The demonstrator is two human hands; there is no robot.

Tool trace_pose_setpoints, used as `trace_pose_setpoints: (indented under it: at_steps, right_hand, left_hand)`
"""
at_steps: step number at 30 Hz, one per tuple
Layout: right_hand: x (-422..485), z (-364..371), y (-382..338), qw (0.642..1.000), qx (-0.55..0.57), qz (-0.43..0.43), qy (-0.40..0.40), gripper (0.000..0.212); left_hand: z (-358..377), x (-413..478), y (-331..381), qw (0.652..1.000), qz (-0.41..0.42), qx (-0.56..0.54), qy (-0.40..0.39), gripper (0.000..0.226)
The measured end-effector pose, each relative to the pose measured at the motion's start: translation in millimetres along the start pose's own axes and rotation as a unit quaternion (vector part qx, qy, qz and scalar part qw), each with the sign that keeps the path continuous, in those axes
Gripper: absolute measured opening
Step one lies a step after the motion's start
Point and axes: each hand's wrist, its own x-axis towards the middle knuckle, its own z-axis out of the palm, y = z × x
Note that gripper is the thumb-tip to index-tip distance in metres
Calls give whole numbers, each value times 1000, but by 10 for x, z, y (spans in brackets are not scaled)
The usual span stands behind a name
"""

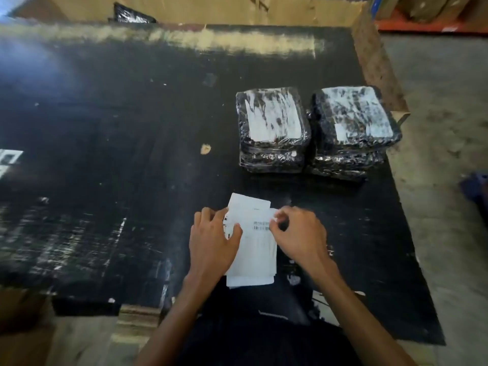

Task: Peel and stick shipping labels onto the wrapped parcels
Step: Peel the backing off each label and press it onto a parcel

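Note:
A small stack of white shipping labels (pixel 257 249) lies on the black table (pixel 105 154) near its front edge. My left hand (pixel 212 240) rests on the stack's left side, fingers and thumb pressing it down. My right hand (pixel 298 232) pinches the top label's right upper edge beside a barcode. Beyond the labels stand two piles of black shiny wrapped parcels: the left pile (pixel 272 130) and the right pile (pixel 352 128), each with a white label on its top parcel.
The table's right edge runs close past the right pile, with concrete floor (pixel 443 180) beyond. Cardboard (pixel 211 9) stands behind the table. Another black wrapped parcel (pixel 132 15) lies at the back left. A printed white sheet (pixel 8 159) shows at the far left.

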Motion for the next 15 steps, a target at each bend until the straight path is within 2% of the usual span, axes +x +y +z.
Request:
trace_pose_setpoints:
  at_steps: [6,10,15]
  right_hand:
    - [8,195,26,999,-15,30,-26,26]
    - [10,220,32,999,3,34,-39,24]
    - [-5,166,10,996,79,35,-10,17]
  left_hand:
    - [68,-104,-27,997,-72,-24,-19,36]
    - [89,-148,-23,996,-88,-24,-24,44]
    - [29,-178,6,988,-117,-101,2,35]
